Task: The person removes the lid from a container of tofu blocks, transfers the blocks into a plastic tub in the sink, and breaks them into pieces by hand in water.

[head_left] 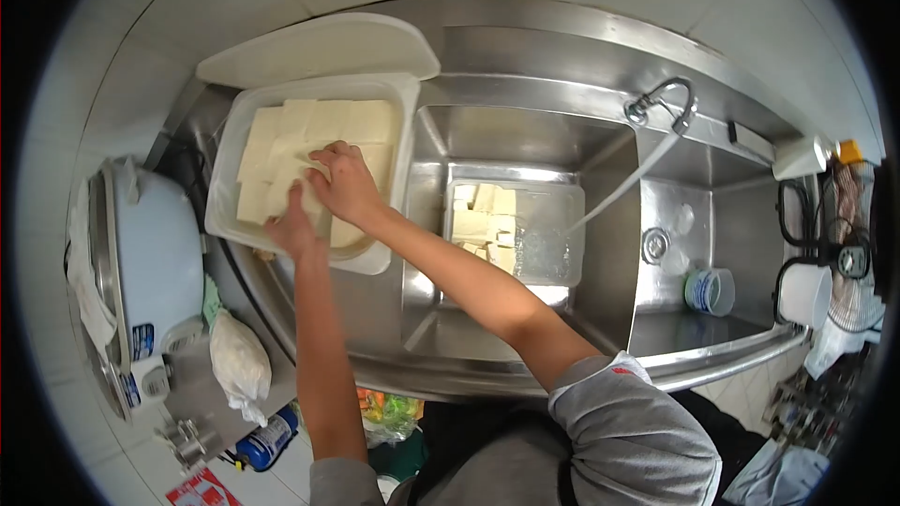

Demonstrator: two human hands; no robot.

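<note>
My left hand [293, 223] reaches into the near part of a white plastic tub [409, 112], thumb pointing forward and touching the pale tofu blocks [361, 117] packed in it. Beside it, my right hand [347, 189] comes in from the right over the same tofu, its bent fingers and thumb spread on the blocks. No block is visibly lifted in either hand, though some fingertips are partly hidden. In the middle sink basin, a clear container [553, 215] holds water and more tofu pieces [483, 225] on its left side.
A pale lid [319, 47] leans behind the tub. From the tap [689, 98] a white hose [623, 183] runs to the clear container. The right basin [670, 201] holds a small labelled tub [709, 291]. Left stand a scale [150, 379] and a tied bag [239, 365].
</note>
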